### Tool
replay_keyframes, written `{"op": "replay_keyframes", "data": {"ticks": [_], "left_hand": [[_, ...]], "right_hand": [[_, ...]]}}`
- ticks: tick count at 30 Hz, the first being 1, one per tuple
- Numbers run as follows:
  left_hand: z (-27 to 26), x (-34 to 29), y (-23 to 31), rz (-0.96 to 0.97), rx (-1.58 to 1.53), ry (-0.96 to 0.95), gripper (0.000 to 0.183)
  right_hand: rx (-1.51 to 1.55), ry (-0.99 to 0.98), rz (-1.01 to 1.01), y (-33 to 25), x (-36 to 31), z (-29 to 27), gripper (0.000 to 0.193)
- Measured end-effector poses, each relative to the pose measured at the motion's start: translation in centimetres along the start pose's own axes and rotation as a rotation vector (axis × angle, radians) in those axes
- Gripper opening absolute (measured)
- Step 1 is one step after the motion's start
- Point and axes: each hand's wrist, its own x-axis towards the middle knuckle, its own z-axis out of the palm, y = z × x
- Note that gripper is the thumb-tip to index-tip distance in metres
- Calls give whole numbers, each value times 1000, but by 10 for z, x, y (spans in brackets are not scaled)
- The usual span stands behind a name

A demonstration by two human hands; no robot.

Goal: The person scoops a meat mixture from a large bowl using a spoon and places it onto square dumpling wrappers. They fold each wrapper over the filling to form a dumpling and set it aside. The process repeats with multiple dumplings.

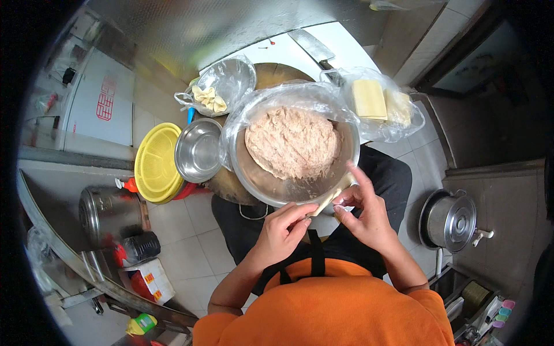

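Note:
My left hand (283,232) pinches one end of a pale dough wrapper (326,202), which looks folded or seen edge-on. My right hand (369,218) is at the wrapper's other end, its index finger stretched out and the other fingers curled around a small white thing (345,209) that I cannot make out. Just beyond both hands, a large metal bowl (261,187) lined with clear plastic holds pink minced meat filling (293,143). Stacked square wrappers (369,99) lie in a plastic bag to its right. Several folded wontons (209,99) sit in a plastic-lined bowl (235,75) at the far left.
An empty steel bowl (199,151) and a yellow colander (156,161) stand left of the meat bowl. A cleaver (310,45) lies on the white board (343,43) behind. A lidded pot (456,222) is at the right, a metal canister (109,216) at the left.

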Motion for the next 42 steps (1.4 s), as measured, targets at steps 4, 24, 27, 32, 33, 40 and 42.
{"op": "replay_keyframes", "data": {"ticks": [4, 24, 27, 32, 33, 40, 42], "left_hand": [[-7, -2, 0, -170, -158, -130, 33], [-177, -21, -59, -53, 712, 438, 29], [-195, -1, -81, -136, 1241, 391, 24], [-190, 10, -82, -196, 1405, 277, 24], [-186, 7, -76, -150, 1377, 325, 24], [-118, -18, -13, -38, 486, 405, 18], [-92, -18, -1, 40, 442, 350, 20]], "right_hand": [[-531, -145, -272, -6, 6, -10, 42], [-426, -110, -162, -9, 11, -11, 11], [246, -235, 83, -2, 15, 10, 14], [644, -241, 418, 3, 19, 31, 23], [664, -227, 478, 4, 21, 32, 23], [685, -147, 529, 14, 33, 37, 17], [681, -135, 473, 15, 33, 41, 17]]}}
